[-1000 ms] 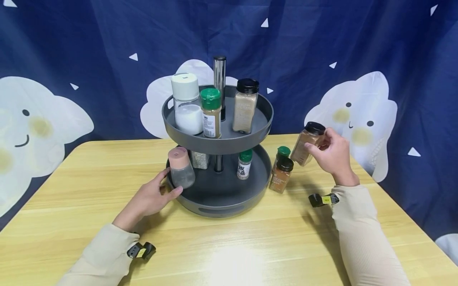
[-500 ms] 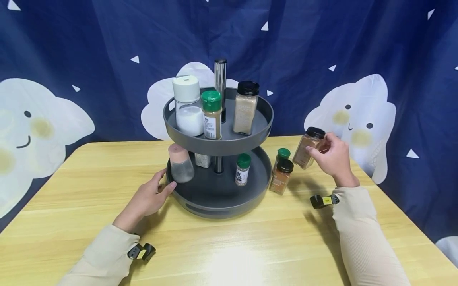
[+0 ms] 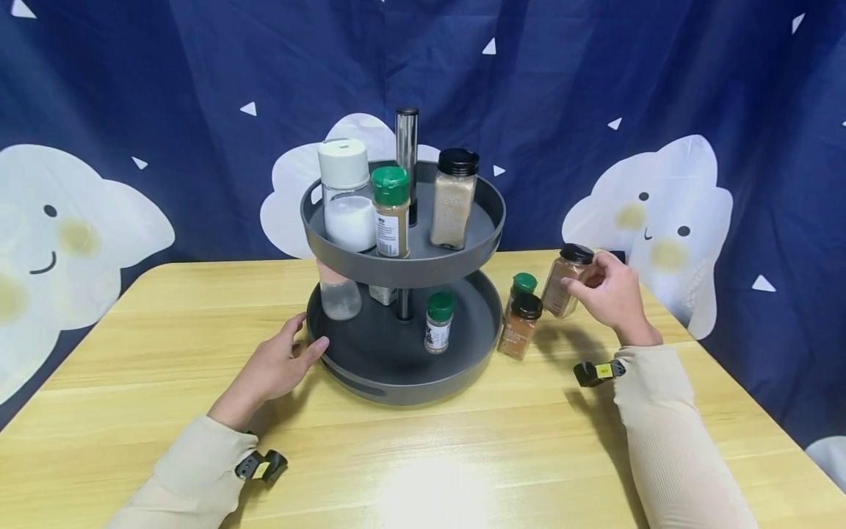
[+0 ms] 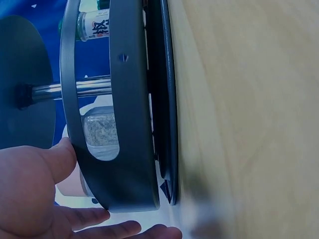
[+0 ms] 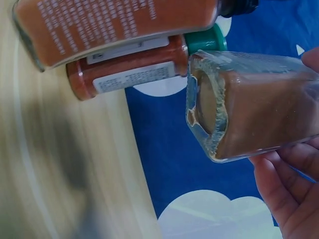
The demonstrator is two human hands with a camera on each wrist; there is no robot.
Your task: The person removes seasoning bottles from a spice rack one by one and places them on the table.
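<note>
Brown jar [image 3: 558, 295] pinched in right hand [image 3: 613, 297], turns lower tray [image 3: 370, 361] with spread left hand [image 3: 277, 371], swinging bottle [image 3: 340, 297] beyond it, making room.

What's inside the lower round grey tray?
Pink-capped bottle, green-capped shaker, clear jar of pale grains. In the head view, the round grey upper tray hides the jar's top.

beige sleeves [image 3: 667, 433] carry black, yellow-labelled wrist cameras [image 3: 600, 372].
</note>
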